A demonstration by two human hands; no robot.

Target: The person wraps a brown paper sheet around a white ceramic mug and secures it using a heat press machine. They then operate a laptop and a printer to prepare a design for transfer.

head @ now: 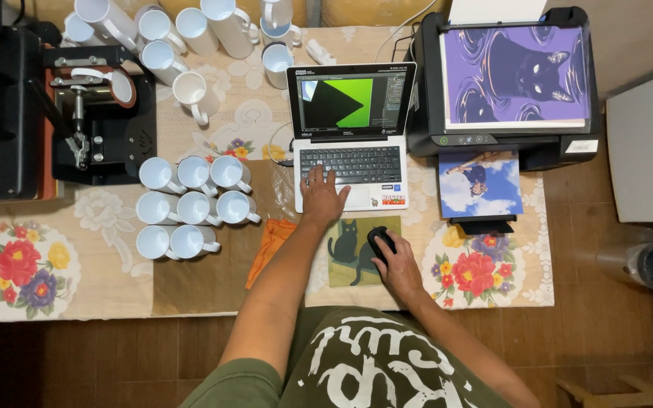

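Head view, looking straight down on a table [107,287] spread with a flowered cloth. Left hand [321,196] lies flat with fingers spread on the lower edge of the keyboard of a small laptop [351,136], whose screen shows a green shape on black; the fine screen detail is too small to read. Right hand [397,266] is cupped over a black mouse [379,240], covering most of it, so only the front end shows. The mouse sits on a mouse pad [348,253] printed with cats, just below the laptop. An orange cloth [270,245] lies left of the pad, partly hidden under the left forearm. Right of the laptop stands a black printer [504,140] with a purple cat print on top and a blue print in its output tray. White mugs [190,204] stand in rows left of the laptop, with more at the top edge, some cut off by the frame. A black mug press [92,113] stands at the left; the machine beside it is cut off.
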